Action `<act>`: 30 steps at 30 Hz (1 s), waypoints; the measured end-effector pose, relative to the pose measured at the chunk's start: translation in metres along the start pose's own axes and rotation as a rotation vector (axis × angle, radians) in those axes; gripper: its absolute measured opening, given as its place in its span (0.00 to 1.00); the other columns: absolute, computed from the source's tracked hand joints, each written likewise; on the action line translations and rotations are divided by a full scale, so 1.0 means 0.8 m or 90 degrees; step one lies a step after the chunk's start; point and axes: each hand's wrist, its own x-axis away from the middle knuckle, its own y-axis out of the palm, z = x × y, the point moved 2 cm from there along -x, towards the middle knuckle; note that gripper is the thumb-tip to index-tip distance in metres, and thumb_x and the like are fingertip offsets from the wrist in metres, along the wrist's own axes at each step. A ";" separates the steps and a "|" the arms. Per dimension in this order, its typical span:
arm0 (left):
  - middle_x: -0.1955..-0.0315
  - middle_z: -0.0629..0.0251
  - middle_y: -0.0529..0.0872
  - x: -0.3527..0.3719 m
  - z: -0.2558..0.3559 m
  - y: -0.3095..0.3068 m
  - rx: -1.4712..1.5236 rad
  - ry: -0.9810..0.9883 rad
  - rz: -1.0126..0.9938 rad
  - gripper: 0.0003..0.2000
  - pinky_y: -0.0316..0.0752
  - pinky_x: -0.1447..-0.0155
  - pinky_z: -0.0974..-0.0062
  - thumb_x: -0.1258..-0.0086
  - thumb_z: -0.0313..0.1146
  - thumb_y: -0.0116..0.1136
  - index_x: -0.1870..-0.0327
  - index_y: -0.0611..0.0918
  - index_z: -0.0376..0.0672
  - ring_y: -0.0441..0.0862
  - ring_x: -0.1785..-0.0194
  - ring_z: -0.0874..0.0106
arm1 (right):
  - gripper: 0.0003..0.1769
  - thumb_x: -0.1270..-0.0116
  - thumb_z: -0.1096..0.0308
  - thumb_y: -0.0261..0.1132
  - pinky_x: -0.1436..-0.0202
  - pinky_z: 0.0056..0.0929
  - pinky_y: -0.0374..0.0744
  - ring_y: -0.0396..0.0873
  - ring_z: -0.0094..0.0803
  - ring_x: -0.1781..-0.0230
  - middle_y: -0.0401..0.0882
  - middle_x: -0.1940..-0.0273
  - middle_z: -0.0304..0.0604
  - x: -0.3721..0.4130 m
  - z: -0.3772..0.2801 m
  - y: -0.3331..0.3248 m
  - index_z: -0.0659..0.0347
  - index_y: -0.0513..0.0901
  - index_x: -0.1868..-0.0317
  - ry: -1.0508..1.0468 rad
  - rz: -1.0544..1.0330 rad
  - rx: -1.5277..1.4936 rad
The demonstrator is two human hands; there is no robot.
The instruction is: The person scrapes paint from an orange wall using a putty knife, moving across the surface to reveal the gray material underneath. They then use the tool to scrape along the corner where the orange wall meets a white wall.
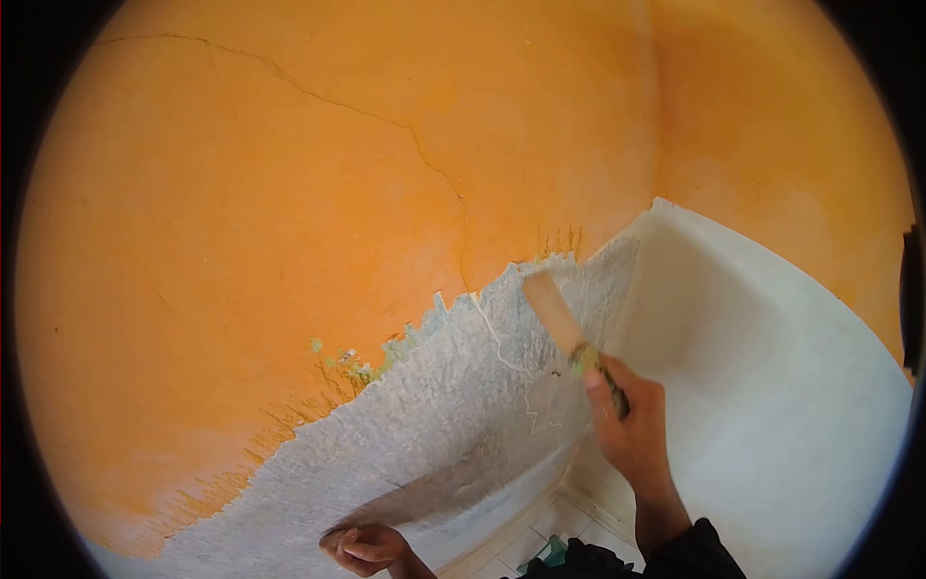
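My right hand (632,429) is wrapped around the dark handle of a scraper (557,314), thumb along the handle. Its wide flat blade, slightly blurred, points up and left, with the tip close to the ragged border between orange paint and bared grey wall (434,434). Low in the view, my left hand (365,550) is curled into a loose fist beside the grey surface, with nothing showing in it. Orange paint (270,212) covers the wall above the border, with scratch marks and greenish flecks along the edge.
A thin crack (362,111) runs down through the orange paint to the border. The adjoining wall (772,386) at right is whitish below and orange above, meeting at a corner. Below are pale floor tiles (516,542) and a green item (553,552). A dark object (910,299) is at the far right.
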 end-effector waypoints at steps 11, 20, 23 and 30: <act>0.78 0.64 0.67 -0.005 0.031 0.009 -0.032 -0.097 -0.104 0.12 0.60 0.65 0.72 0.32 0.31 0.41 0.76 0.70 0.37 0.65 0.71 0.70 | 0.15 0.30 0.63 0.60 0.77 0.25 0.67 0.65 0.24 0.83 0.69 0.82 0.44 0.002 0.027 0.000 0.68 0.80 0.53 -0.051 0.008 -0.023; 0.60 0.55 0.81 0.023 0.198 0.122 0.440 -0.585 -0.703 0.16 0.70 0.46 0.70 0.26 0.33 0.39 0.55 0.79 0.31 0.77 0.55 0.66 | 0.14 0.31 0.65 0.61 0.72 0.32 0.75 0.80 0.41 0.77 0.78 0.75 0.53 0.024 0.060 0.013 0.67 0.80 0.52 -0.110 0.013 -0.045; 0.50 0.57 0.80 0.027 0.258 0.195 0.538 -0.744 -0.834 0.18 0.69 0.40 0.72 0.21 0.38 0.39 0.43 0.74 0.31 0.76 0.47 0.70 | 0.18 0.31 0.65 0.58 0.69 0.32 0.77 0.82 0.43 0.69 0.81 0.65 0.53 0.016 0.076 0.011 0.64 0.78 0.44 -0.157 -0.001 -0.047; 0.65 0.61 0.82 0.045 0.300 0.249 0.538 -0.906 -0.612 0.18 0.73 0.56 0.79 0.21 0.41 0.40 0.50 0.74 0.32 0.80 0.59 0.74 | 0.25 0.26 0.58 0.49 0.53 0.34 0.78 0.77 0.45 0.49 0.68 0.44 0.53 -0.012 0.137 -0.010 0.60 0.70 0.34 -0.156 -0.192 -0.155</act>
